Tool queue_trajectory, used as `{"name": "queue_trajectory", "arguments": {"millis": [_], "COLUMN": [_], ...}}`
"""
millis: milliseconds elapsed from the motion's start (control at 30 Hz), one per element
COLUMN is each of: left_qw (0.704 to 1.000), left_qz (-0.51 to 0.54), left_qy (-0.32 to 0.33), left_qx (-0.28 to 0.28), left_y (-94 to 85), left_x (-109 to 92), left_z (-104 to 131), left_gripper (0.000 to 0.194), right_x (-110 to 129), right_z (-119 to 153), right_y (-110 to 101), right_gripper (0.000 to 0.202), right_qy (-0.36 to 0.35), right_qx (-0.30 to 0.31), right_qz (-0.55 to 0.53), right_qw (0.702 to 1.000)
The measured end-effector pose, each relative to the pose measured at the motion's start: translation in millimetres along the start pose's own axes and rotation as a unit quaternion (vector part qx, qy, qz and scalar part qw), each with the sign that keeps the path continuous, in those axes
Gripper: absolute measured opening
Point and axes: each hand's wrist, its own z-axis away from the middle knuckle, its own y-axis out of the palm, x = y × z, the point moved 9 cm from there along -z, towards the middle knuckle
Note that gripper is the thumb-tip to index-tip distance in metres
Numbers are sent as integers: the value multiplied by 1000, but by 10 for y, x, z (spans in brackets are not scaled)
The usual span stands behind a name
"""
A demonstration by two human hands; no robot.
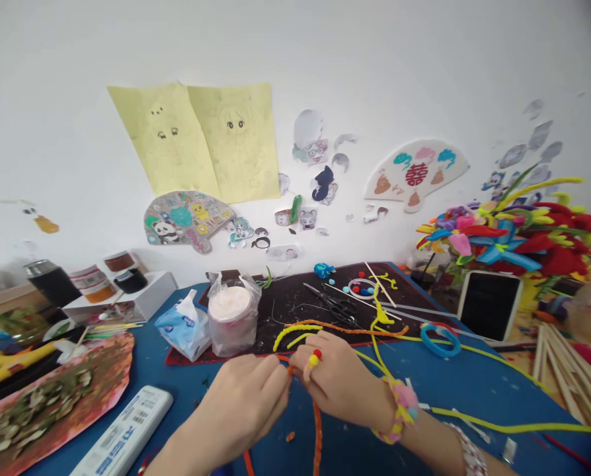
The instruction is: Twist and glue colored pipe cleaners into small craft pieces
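Both hands meet over the blue table near the bottom middle. My left hand point(243, 400) is closed, its fingers pinching an orange pipe cleaner point(317, 430). Right beside it, my right hand point(338, 377) also pinches the orange strand, wearing a ring with red and yellow balls and a pink and yellow bracelet point(399, 410). Orange lengths hang down below the hands. Behind the fingers lie a yellow twisted piece point(295, 330) and an orange twisted piece point(359, 326). The exact join between the fingertips is hidden.
Black scissors point(332, 304) lie on the dark mat point(285, 301). A tissue pack point(184, 327) and bagged tub point(233, 314) stand left of it. On the right are a blue ring point(441, 340), a phone point(490, 305) and pipe-cleaner flowers point(508, 238). A white box point(127, 433) lies front left.
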Motion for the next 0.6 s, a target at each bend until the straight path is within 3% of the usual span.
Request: {"name": "queue_trajectory", "arguments": {"millis": [67, 133, 233, 333, 500, 600], "left_qw": [998, 1000, 977, 917, 786, 728], "left_qz": [-40, 17, 196, 369, 594, 667], "left_qy": [33, 10, -84, -151, -160, -149], "left_qx": [-25, -9, 24, -5, -61, -52], "left_y": [-98, -150, -137, -78, 90, 169], "left_x": [-100, -77, 93, 253, 369, 371], "left_z": [17, 22, 35, 50, 35, 35], "left_gripper": [23, 22, 16, 13, 18, 20], "right_x": [-17, -30, -5, -15, 14, 83], "right_z": [-3, 0, 21, 46, 41, 50], "right_y": [-11, -11, 30, 74, 94, 122], "right_gripper": [24, 26, 31, 35, 36, 34], "right_qy": [42, 96, 164, 215, 226, 233], "right_qx": [11, 35, 75, 83, 72, 77], "right_qz": [-75, -203, -433, -556, -631, -675], "right_qw": [996, 974, 883, 799, 739, 696]}}
